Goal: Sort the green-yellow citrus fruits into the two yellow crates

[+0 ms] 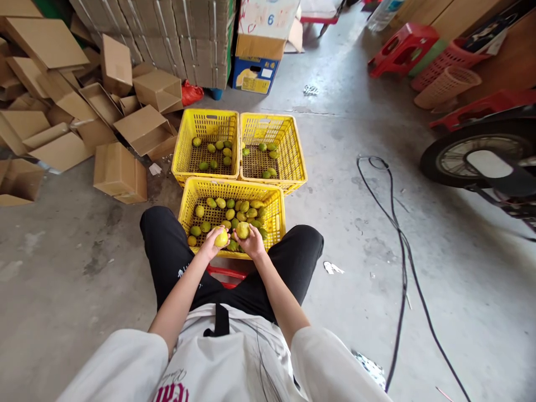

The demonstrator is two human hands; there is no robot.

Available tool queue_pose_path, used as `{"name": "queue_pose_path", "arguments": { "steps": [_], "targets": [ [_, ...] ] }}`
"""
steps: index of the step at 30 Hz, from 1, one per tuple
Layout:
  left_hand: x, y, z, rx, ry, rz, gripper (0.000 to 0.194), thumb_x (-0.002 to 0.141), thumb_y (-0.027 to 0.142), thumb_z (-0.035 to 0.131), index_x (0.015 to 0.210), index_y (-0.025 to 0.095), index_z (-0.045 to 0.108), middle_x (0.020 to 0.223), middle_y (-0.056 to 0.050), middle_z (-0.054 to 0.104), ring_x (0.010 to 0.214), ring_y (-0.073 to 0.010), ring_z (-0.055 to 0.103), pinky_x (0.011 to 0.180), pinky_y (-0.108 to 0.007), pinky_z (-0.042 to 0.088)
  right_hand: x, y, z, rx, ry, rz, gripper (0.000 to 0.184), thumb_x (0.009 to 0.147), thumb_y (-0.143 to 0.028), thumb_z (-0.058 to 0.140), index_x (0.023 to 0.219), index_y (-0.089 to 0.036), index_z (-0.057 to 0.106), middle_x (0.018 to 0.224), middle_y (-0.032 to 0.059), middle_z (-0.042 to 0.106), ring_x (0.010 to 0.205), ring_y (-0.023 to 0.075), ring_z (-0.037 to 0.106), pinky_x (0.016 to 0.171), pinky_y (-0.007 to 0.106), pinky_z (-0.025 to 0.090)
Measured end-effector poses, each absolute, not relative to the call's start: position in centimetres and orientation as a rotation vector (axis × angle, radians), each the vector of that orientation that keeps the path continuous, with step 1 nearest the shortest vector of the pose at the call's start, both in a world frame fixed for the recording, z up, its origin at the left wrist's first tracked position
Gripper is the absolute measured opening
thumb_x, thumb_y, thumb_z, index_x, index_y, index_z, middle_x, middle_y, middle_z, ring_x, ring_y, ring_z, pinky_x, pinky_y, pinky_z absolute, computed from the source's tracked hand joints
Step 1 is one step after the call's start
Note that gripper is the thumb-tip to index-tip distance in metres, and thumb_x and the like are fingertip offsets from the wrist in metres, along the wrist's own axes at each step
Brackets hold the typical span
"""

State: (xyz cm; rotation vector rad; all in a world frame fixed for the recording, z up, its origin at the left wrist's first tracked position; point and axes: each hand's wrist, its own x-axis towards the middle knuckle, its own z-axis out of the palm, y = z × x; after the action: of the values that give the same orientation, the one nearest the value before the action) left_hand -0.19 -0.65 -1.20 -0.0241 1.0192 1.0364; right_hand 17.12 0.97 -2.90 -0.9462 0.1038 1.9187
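Observation:
My left hand (211,244) is wrapped round a bright yellow lemon (221,238). Close beside it, my right hand (252,243) grips a greener yellow lemon (242,230). Both hands are over the near edge of a yellow plastic crate (183,215) between my knees. Green and yellow lemons (251,213) lie loose on that crate's floor, thickest on the right side. Behind it stand two more yellow crates side by side, the left one (176,151) and the right one (299,153), each with several greenish lemons in it.
Open cardboard boxes (144,128) are heaped at the left. Stacked flat cartons (188,39) and a blue fruit box (255,75) stand at the back. A black cable (404,245) runs over the concrete floor at right, near a motorcycle wheel (481,153) and a red stool (404,47).

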Motion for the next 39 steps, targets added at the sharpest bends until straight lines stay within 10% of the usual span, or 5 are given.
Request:
{"name": "queue_pose_path", "arguments": {
  "steps": [5, 12, 20, 27, 39],
  "targets": [
    [-0.2, -0.7, -1.3, -0.021, 1.077, 0.985, 0.019, 0.084, 0.021, 0.083, 0.093, 0.016, 0.067, 0.091, -0.005, 0.073, 0.08, -0.0185, 0.074, 0.077, -0.034, 0.062, 17.1, 0.9, -3.4, -0.867, 0.045, 2.004, 0.018, 0.075, -0.027, 0.072, 0.092, -0.025, 0.066, 0.09, 0.006, 0.076, 0.118, 0.0344, 0.073, 0.099, 0.059, 0.063],
    [-0.2, -0.4, -1.6, -0.035, 1.104, 1.003, 0.024, 0.087, 0.028, 0.082, 0.094, 0.017, 0.063, 0.089, -0.004, 0.073, 0.076, -0.0171, 0.075, 0.072, -0.032, 0.063, 17.2, 1.2, -3.7, -0.938, 0.102, 1.874, 0.016, 0.083, -0.03, 0.077, 0.094, -0.027, 0.065, 0.089, 0.0005, 0.075, 0.092, 0.0229, 0.075, 0.092, 0.045, 0.068],
    [-0.5, 0.1, -1.3, -0.214, 1.017, 1.034, 0.027, 0.102, 0.029, 0.047, 0.114, 0.014, 0.065, 0.091, -0.012, 0.076, 0.094, -0.0268, 0.078, 0.087, -0.046, 0.065, 17.3, 1.0, -3.0, -0.882, 0.103, 1.945, 0.019, 0.079, -0.031, 0.075, 0.094, -0.027, 0.064, 0.096, 0.0047, 0.074, 0.114, 0.0314, 0.073, 0.094, 0.057, 0.065],
    [-0.5, -0.1, -1.5, -0.083, 1.01, 1.039, 0.02, 0.096, 0.032, 0.068, 0.111, 0.019, 0.067, 0.095, -0.006, 0.074, 0.077, -0.0158, 0.072, 0.07, -0.027, 0.061, 17.0, 0.7, -2.5, -0.825, 0.034, 2.049, 0.022, 0.079, -0.024, 0.068, 0.101, -0.025, 0.065, 0.094, 0.0047, 0.078, 0.115, 0.0304, 0.074, 0.096, 0.058, 0.063],
    [-0.3, -0.6, -1.0, 0.021, 0.988, 1.026, 0.024, 0.086, 0.016, 0.079, 0.105, 0.021, 0.065, 0.098, -0.004, 0.071, 0.093, -0.0194, 0.075, 0.088, -0.037, 0.063, 17.3, 0.7, -3.2, -0.898, 0.103, 2.053, 0.017, 0.079, -0.024, 0.077, 0.092, -0.024, 0.066, 0.089, 0.0047, 0.077, 0.106, 0.0293, 0.077, 0.087, 0.05, 0.068]
  ]
}}
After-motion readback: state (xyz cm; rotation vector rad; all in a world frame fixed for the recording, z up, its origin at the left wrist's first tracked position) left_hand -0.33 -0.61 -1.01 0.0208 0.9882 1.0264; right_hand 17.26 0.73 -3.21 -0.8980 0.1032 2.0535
